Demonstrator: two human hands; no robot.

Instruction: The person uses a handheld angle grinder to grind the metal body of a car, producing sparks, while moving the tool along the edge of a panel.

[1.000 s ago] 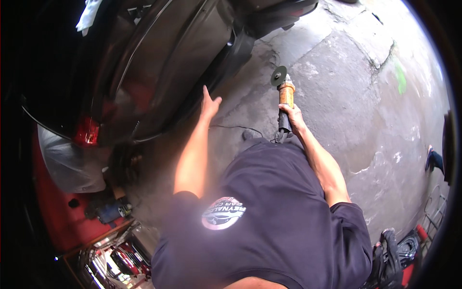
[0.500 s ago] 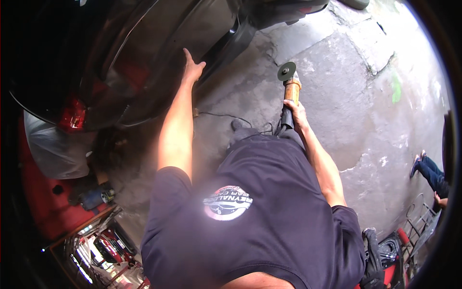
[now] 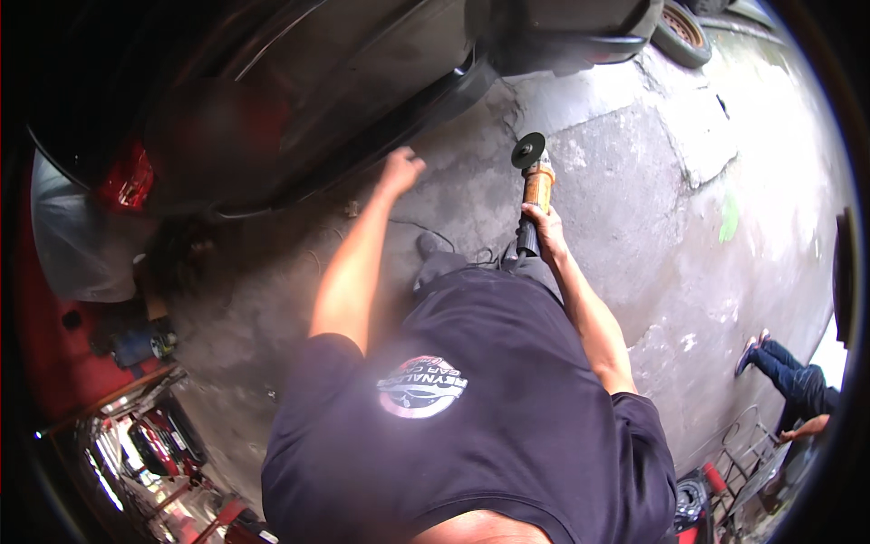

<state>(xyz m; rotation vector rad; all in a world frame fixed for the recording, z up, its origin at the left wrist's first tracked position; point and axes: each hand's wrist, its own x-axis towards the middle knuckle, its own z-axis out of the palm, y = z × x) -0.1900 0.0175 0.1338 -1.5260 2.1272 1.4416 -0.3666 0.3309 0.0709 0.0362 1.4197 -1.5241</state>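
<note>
My right hand [image 3: 546, 228] is wrapped round the body of a yellow-and-black angle grinder [image 3: 538, 189]. Its dark cutting disc [image 3: 528, 150] points away from me, clear of any surface. My left hand [image 3: 401, 170] hangs in the air beside the lower edge of a dark car [image 3: 362, 100]; motion smears its fingers, and I see nothing in it. I cannot tell whether it touches the car's sill. A red tail light [image 3: 130, 181] shows at the car's left end.
The grey concrete floor [image 3: 625, 227] is cracked. A wheel [image 3: 681, 34] lies at the far right. Near the right rim another person [image 3: 797, 381] stands by a metal rack [image 3: 748, 453]. A cord [image 3: 426, 228] runs near my feet, and a plastic-covered thing [image 3: 77, 236] stands at left.
My left hand has drawn back from the car's side panel, its pointing finger no longer stretched out. The grinder stays in my right hand, slightly lower and further left. The view has shifted.
</note>
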